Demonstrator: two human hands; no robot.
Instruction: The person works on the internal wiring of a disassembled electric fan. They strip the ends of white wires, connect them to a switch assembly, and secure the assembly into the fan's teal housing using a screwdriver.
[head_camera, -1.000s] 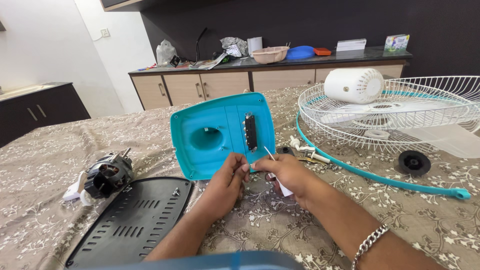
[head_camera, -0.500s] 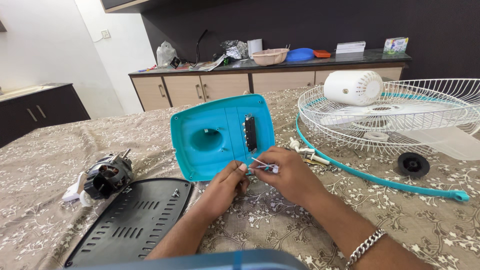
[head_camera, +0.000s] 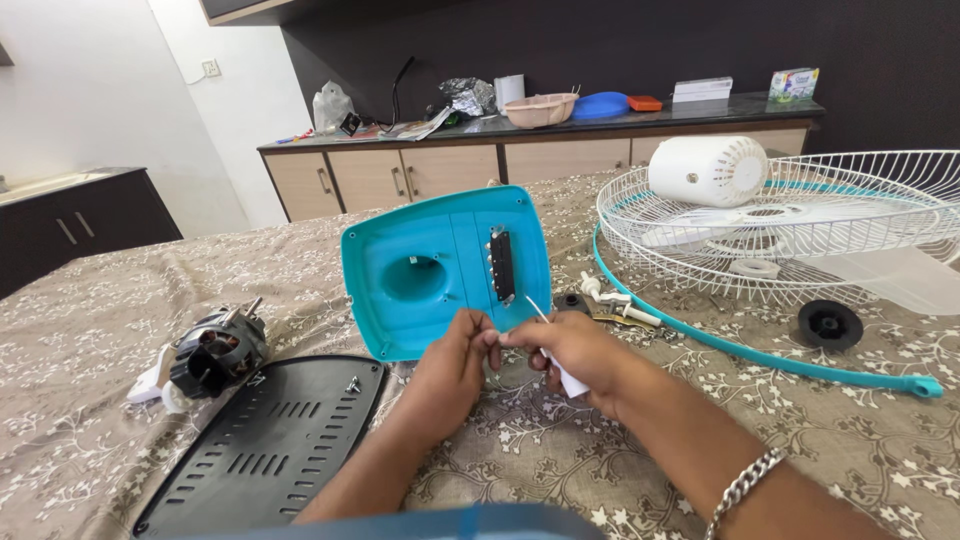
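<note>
At nine o'clock on the bedspread (head_camera: 90, 330) sits the bare fan motor (head_camera: 212, 352), with the black vented plate (head_camera: 265, 445) lying flat just beside it, a loose screw (head_camera: 352, 384) resting on its top corner; a nudge of the forearm could likely roll that screw off into the patterned cloth, where it would be hard to spot. Centre frame, the teal base cover (head_camera: 440, 268) stands propped on edge. The left hand (head_camera: 452, 368) is pinched nearly shut at its lower rim, though what its fingertips grip cannot be told. The right hand (head_camera: 572, 352) is closed around a thin white-handled tool (head_camera: 556, 350), tip pointing toward eleven o'clock. A slip there could jab the left fingers or tip the cover over. At two o'clock lie the wire fan guard (head_camera: 800, 215) and black knob (head_camera: 828, 323).
</note>
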